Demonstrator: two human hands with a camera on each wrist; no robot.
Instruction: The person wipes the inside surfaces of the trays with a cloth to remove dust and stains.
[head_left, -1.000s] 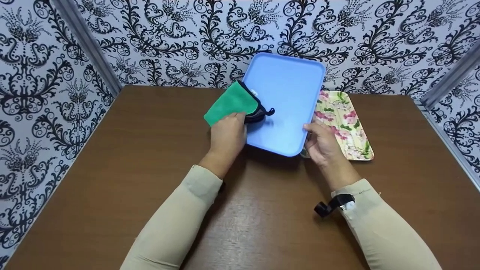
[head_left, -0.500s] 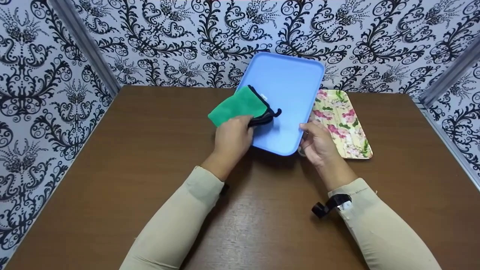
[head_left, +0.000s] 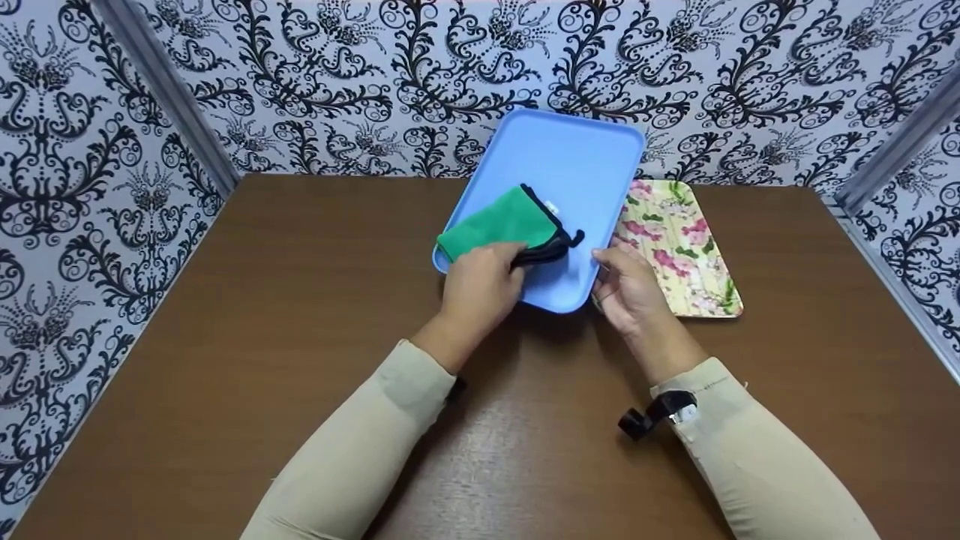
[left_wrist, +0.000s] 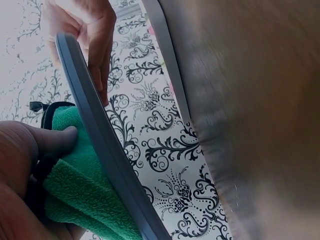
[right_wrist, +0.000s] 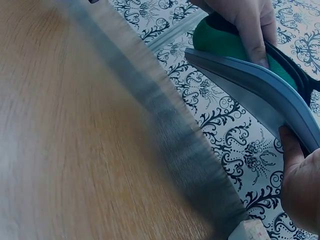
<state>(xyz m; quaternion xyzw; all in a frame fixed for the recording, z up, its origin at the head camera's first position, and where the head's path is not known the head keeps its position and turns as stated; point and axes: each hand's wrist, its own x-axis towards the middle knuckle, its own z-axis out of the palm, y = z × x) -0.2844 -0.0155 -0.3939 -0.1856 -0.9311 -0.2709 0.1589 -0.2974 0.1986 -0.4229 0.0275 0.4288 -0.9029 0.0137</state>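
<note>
A blue tray is held tilted above the table in the head view, its inner face toward me. My right hand grips its lower right edge, thumb on the front and fingers behind. In my left hand is a folded green cloth with black trim and a small black loop, lying over the tray's lower part. The left wrist view shows the fuzzy cloth bunched under the thumb against the tray. From the right wrist, right-hand fingers show on the tray's underside.
A floral tray lies on the brown wooden table to the right, partly behind the blue tray and right hand. Patterned wallpaper covers the wall behind the table and to the left. A black strap circles the right sleeve.
My left hand has slid the cloth rightward and down across the blue tray, and the tray's lower left corner now shows. The right hand keeps its grip on the edge, with the tray shifting slightly.
</note>
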